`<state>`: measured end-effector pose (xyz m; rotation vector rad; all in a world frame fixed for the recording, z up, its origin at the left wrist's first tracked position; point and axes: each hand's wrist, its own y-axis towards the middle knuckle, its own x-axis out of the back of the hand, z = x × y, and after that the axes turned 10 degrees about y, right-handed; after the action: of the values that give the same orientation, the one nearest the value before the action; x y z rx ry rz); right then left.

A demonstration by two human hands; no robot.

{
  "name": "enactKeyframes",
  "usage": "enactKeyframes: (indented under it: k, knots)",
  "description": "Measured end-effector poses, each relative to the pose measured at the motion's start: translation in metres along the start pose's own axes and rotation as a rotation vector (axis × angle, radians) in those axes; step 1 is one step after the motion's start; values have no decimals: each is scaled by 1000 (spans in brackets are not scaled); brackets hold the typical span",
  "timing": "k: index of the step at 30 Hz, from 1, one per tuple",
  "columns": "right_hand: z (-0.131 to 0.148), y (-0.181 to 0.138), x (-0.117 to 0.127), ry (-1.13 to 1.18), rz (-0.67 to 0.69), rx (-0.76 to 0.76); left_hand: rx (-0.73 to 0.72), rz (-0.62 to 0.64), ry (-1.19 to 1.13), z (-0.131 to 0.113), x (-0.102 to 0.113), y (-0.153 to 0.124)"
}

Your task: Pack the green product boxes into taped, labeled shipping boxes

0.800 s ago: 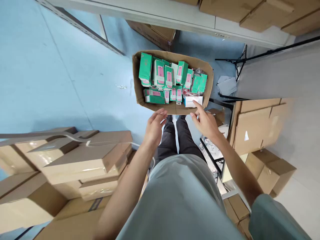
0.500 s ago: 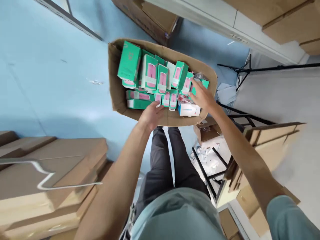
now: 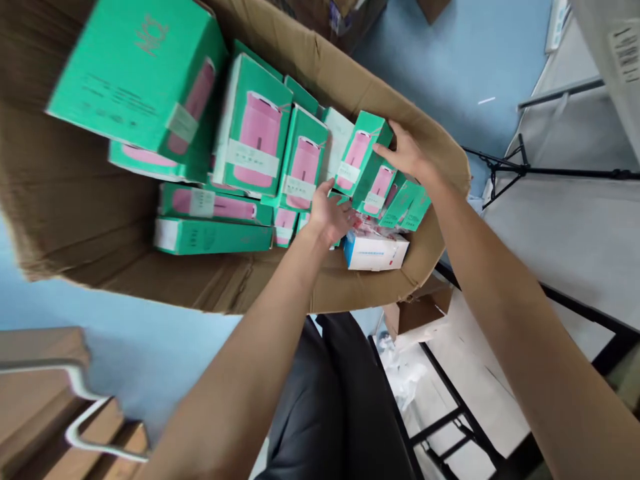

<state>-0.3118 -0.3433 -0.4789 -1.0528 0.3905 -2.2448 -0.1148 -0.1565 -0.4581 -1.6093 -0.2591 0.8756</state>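
Observation:
A large brown carton [image 3: 280,293] holds several green boxes with pink bottle pictures. My right hand [image 3: 411,157] has its thumb and fingers around the upper right end of a green box [image 3: 361,157], which stands tilted among the others. Just below that box's lower end is my left hand [image 3: 331,217], thumb and fingers apart, over smaller green boxes that it partly hides. Beside it lies a white box with a blue end [image 3: 377,252]. Larger green boxes [image 3: 257,130] stand to the left, and the biggest green box [image 3: 135,73] rests on top at the far left.
Black metal table legs [image 3: 450,417] stand to the right of my legs. A small open carton [image 3: 417,310] sits below the large one. Stacked cardboard [image 3: 40,400] with a white bent rod [image 3: 75,383] is at lower left. Blue floor [image 3: 460,60] shows beyond the carton.
My view has come closer to the carton as I lean in. My right hand has shifted left onto a tilted green box. My left hand has moved further in among the boxes.

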Motion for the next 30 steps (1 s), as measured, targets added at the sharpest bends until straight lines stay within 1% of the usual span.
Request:
enactKeyframes:
  k: [2, 4, 6, 7, 9, 12, 15, 16, 17, 20, 22, 24, 27, 30]
  knots:
    - [-7, 5, -8, 70, -29, -13, -15, 39, -54, 1, -3, 15]
    - [-2, -4, -20, 103, -81, -21, -26, 57, -106, 4, -2, 20]
    - [15, -31, -33, 93, -159, -30, -30, 59, -140, 12, 4, 14]
    - [28, -49, -40, 75, -209, -45, -31, 54, -141, 18, 8, 7]
    - [61, -94, -53, 23, -320, -107, -33, 27, -98, 32, 17, -18]
    - [121, -168, -64, -49, -457, -280, -21, -102, 52, 57, 26, -74]
    - [181, -243, -64, -55, -463, -439, -95, -287, 119, 83, 32, -147]
    - [200, -267, -62, -38, -468, -465, -120, -330, 141, 90, 34, -173]
    - [218, -290, -59, -13, -474, -493, -136, -346, 171, 97, 36, -200]
    - [269, -358, -44, 71, -526, -565, -162, -311, 293, 111, 41, -280]
    - [303, -401, -31, 98, -550, -577, -236, -306, 400, 113, 40, -331]
    - [338, -442, -15, 75, -550, -577, -321, -296, 488, 112, 34, -378]
    - [383, -502, 10, -16, -535, -601, -446, -254, 610, 107, 19, -438]
    - [417, -562, 29, -59, -569, -654, -561, -139, 766, 105, 3, -483]
